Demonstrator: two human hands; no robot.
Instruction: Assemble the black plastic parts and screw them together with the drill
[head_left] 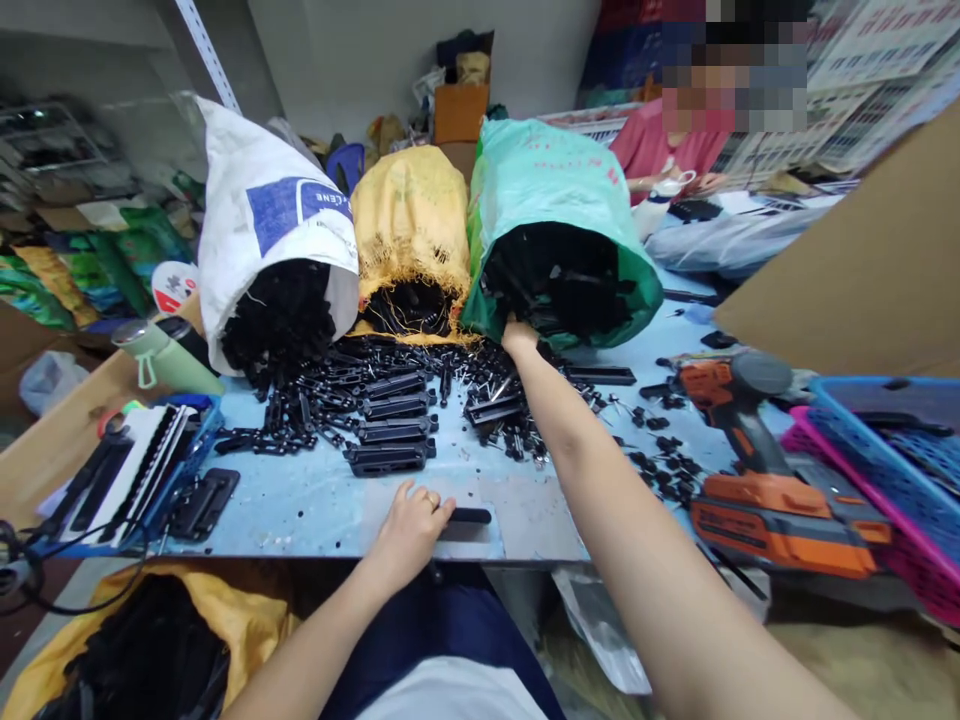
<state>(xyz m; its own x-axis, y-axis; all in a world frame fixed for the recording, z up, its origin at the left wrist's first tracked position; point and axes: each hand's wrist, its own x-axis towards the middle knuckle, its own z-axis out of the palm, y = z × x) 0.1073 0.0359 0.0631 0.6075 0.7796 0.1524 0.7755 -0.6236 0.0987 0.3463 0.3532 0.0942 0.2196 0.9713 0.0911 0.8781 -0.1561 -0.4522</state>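
- Our left hand (412, 527) pinches a black bar (472, 515) at the bench's (300, 515) front edge.
- Our right hand (519, 338) reaches the green sack's (555, 185) mouth, grip hidden.

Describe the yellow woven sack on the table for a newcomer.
Across the light blue tabletop, three open sacks sit in a row. The yellow woven sack is the middle one, between the white printed sack and the green plastic sack; it alone has a ragged, frayed mouth.

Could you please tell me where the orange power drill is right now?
In the head view, the orange power drill is on the right side of the blue tabletop, between scattered small black parts and the right-hand blue basket.
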